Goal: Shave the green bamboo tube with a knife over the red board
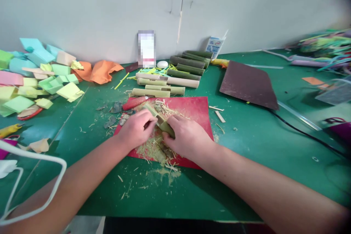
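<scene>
A pale green bamboo tube (161, 121) with a notch cut in its side lies slantwise above a red sheet (201, 111). My right hand (186, 133) is wrapped around its near right end. At the notch, the fingers of my left hand (138, 126) are pinched together against the tube; whatever they hold, if anything, is hidden. Bamboo shavings and dust (153, 150) cover the sheet under both hands. A red-handled tool (135, 103) lies just beyond my left hand, its far end unclear.
Behind the sheet are several bamboo tubes (178, 80), some notched. A phone (146, 49) leans on the wall near a carton (214, 45). Folded papers (41, 80) pile up at left, a dark brown board (248, 84) lies at right, and a white cable (61, 168) crosses my left forearm.
</scene>
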